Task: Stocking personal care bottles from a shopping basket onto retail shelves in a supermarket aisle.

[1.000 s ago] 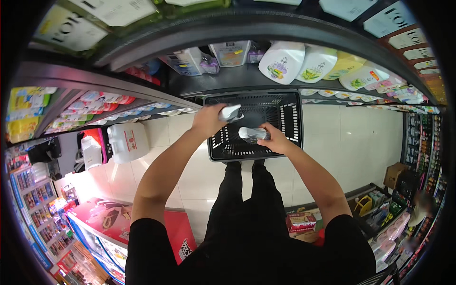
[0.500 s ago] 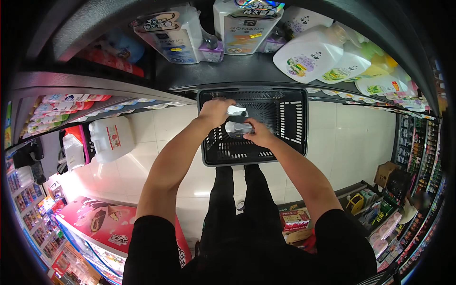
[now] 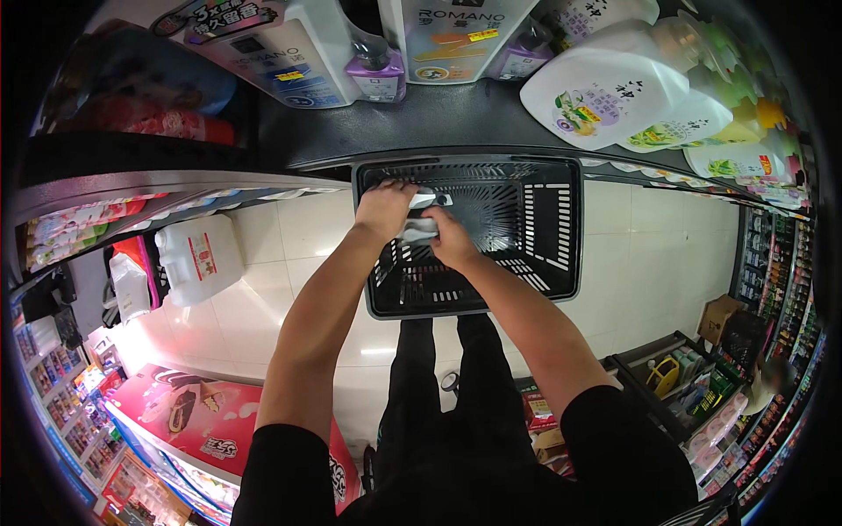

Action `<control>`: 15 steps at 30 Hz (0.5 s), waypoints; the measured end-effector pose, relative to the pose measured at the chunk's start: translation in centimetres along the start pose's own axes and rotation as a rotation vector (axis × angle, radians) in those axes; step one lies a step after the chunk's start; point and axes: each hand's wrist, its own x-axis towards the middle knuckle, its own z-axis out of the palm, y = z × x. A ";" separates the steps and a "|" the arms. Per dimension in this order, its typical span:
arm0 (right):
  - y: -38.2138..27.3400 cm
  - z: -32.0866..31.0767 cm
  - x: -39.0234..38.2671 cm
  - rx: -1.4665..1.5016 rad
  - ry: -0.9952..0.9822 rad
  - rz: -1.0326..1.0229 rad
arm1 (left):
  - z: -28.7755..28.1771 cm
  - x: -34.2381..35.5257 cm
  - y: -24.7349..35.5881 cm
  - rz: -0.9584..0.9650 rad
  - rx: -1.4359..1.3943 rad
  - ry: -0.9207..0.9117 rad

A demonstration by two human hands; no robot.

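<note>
A black plastic shopping basket point(image 3: 577, 254) with slotted sides lies in front of me, its mouth facing up. Over its left half, my left hand point(image 3: 384, 210) is closed around a white bottle point(image 3: 423, 199) with a dark spot near its end. Just nearer to me and to the right, my right hand point(image 3: 454, 242) grips a pale grey, shiny bottle point(image 3: 419, 230). The two bottles are side by side within the basket's outline. My fingers cover much of both, and what they contain cannot be made out. The slotted floor of the basket shows at their right.
A dark shelf point(image 3: 421, 123) runs along the basket's far side, bearing large boxed bottles point(image 3: 456, 48) and white jugs point(image 3: 605, 83). On the tiled floor at left stands a white canister point(image 3: 200, 259). A pink freezer point(image 3: 189, 412) is at lower left; a black crate point(image 3: 671, 368) stands right.
Both hands have shifted a little to the left with the bottles, deeper over the basket's left side. The basket and shelf look slightly larger in view.
</note>
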 end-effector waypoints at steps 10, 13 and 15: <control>-0.8 -0.4 1.1 -0.321 -0.039 0.218 | -3.6 -4.7 1.5 -0.185 -0.093 0.587; 1.4 0.5 1.0 -0.278 -0.030 0.174 | -1.1 -5.9 2.8 -0.528 -0.510 0.546; 1.3 0.8 1.5 -0.173 0.061 0.057 | -0.7 -6.5 2.4 -0.562 -0.684 0.491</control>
